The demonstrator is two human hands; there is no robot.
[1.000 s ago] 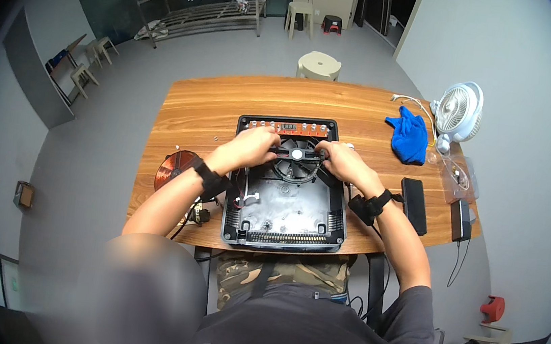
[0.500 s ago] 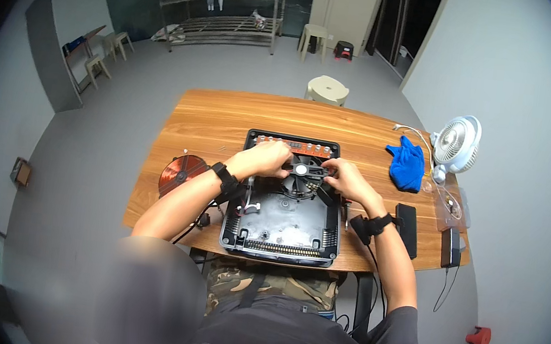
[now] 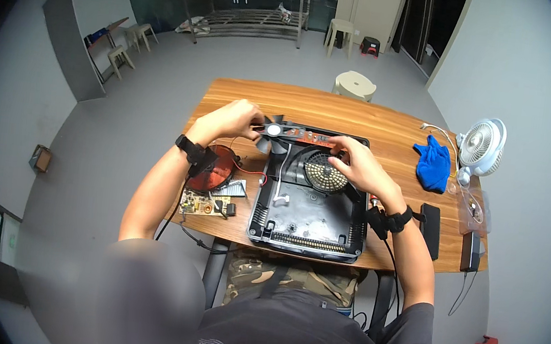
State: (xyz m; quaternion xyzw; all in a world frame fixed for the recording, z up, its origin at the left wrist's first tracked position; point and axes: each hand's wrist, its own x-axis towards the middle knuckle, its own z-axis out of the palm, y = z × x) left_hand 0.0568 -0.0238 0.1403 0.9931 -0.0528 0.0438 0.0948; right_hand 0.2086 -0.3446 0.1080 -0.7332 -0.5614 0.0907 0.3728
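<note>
My left hand (image 3: 230, 121) pinches a small black cooling fan (image 3: 273, 130) by its frame, over the far left corner of a black plastic casing (image 3: 311, 220). Over the casing's right side is my right hand (image 3: 366, 165), its thumb and fingers apart and nothing between them. Beneath it shows a round vent grille (image 3: 325, 171). An orange circuit board strip (image 3: 310, 137) runs along the casing's far edge. Left of the casing lie a copper coil disc (image 3: 215, 168), partly behind my left wrist, and a circuit board (image 3: 210, 205) with components on it.
A blue cloth (image 3: 433, 164), a white desk fan (image 3: 482, 144), a black flat box (image 3: 430, 232) and a dark upright block (image 3: 471, 252) are on the right of the wooden table (image 3: 390, 124). Cables trail from both wrist straps. A stool (image 3: 355, 84) stands beyond the far edge.
The fan has been lifted off the round vent and moved left and away in my left hand. My right hand has let go of it. The whole view has shifted.
</note>
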